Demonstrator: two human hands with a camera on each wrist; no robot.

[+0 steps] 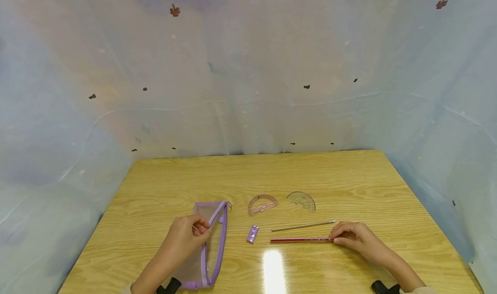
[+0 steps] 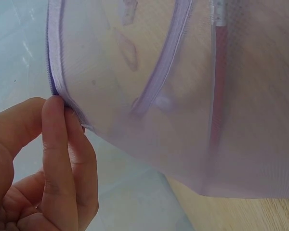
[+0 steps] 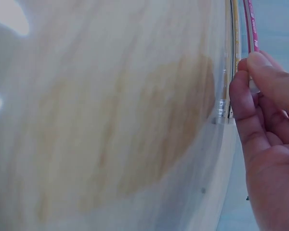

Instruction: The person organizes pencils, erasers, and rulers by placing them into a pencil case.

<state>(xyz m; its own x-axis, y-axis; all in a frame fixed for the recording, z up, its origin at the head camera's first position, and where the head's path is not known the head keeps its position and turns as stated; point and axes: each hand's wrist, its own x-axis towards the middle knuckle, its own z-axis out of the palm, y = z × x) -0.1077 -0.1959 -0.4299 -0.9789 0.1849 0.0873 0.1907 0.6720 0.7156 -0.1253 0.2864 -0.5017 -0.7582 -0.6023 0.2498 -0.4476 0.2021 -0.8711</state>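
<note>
My left hand [image 1: 182,238] pinches the zipper edge of a purple mesh pencil case [image 1: 222,246], which stands open on the table. In the left wrist view the fingertips and thumb of that hand [image 2: 62,159] meet on the zipper tape. A reddish pencil [image 2: 218,72] shows through the mesh; I cannot tell if it is inside or behind. My right hand [image 1: 359,240] holds one end of a red pencil [image 1: 299,240] between thumb and fingers, low over the table. Just beyond lies a gold pencil [image 1: 303,226], roughly parallel.
Between case and pencils lies a small shiny purple packet [image 1: 252,234]. Behind them are a pink protractor [image 1: 268,207] and a clear protractor [image 1: 303,200]. The wooden table [image 1: 341,177] backs onto a pale patterned cloth [image 1: 248,69] hanging on the far side and both flanks.
</note>
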